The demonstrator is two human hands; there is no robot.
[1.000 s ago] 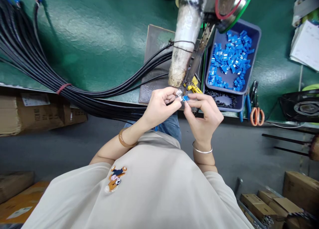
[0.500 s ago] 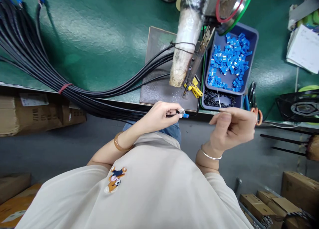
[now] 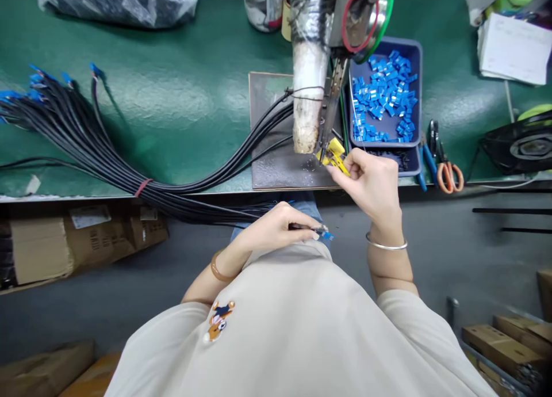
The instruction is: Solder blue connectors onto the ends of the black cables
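My left hand (image 3: 278, 227) is closed around the end of a black cable, low in front of my shirt. A small blue connector (image 3: 328, 236) sticks out past the fingertips on that end. Above it, at the bench edge, my right hand (image 3: 374, 183) pinches a small yellow plastic tool (image 3: 338, 155), perhaps a wire stripper. The tool lies at the foot of a metal arm, over the grey board (image 3: 276, 175). To the left, a thick bundle of black cables (image 3: 190, 187), tied with a red band (image 3: 144, 187), runs across the bench edge.
A grey-blue tray (image 3: 419, 98) of blue connectors sits right of the white wrapped nozzle (image 3: 308, 109), above a second tray of small black parts. Pliers (image 3: 429, 161), orange-handled scissors (image 3: 451, 177), a black fan (image 3: 515, 144) and papers (image 3: 515, 49) are farther right. Cardboard boxes (image 3: 92, 241) stand below the bench.
My right hand has left the thin white stick, now by the tray's left side, moved left and taken the yellow tool. My left hand keeps the cable end. The view has shifted.
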